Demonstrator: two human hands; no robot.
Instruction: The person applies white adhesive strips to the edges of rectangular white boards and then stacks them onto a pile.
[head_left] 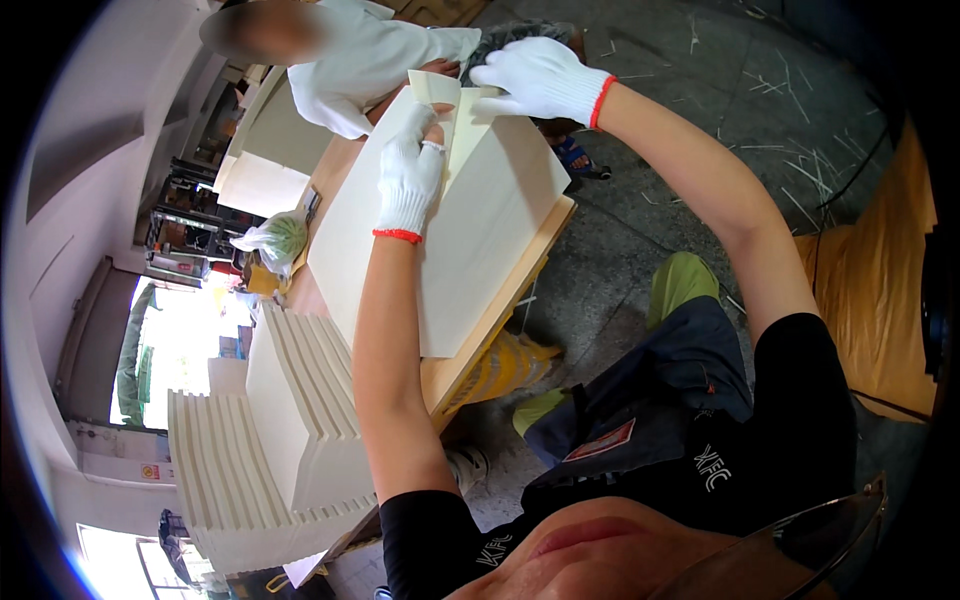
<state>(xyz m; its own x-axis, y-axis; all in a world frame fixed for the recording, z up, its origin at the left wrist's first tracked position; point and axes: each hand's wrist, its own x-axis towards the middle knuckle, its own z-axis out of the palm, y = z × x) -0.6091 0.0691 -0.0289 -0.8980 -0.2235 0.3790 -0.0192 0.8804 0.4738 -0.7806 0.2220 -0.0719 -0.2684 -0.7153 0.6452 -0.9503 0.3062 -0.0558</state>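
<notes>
A large white panel (pixel 490 250) lies on the wooden table in front of me. Near its far end stands a narrow cream strip (pixel 463 145), bent or folded lengthwise. My left hand (pixel 408 185), in a white knitted glove with a red cuff and some bare fingertips, grips the strip's left side. To the right of the strip, my right hand (pixel 548 80) wears a matching glove. Its fingers are spread at the strip's far right edge; whether they touch it is hard to see.
Stacked white panels (pixel 300 400) stand at the left. A person in a white shirt (pixel 370 60) is at the table's far end. A green bundle in a plastic bag (pixel 280 240) sits on the table's left side. Thin offcuts (pixel 800 165) litter the floor; a brown cover (pixel 870 300) hangs at the right.
</notes>
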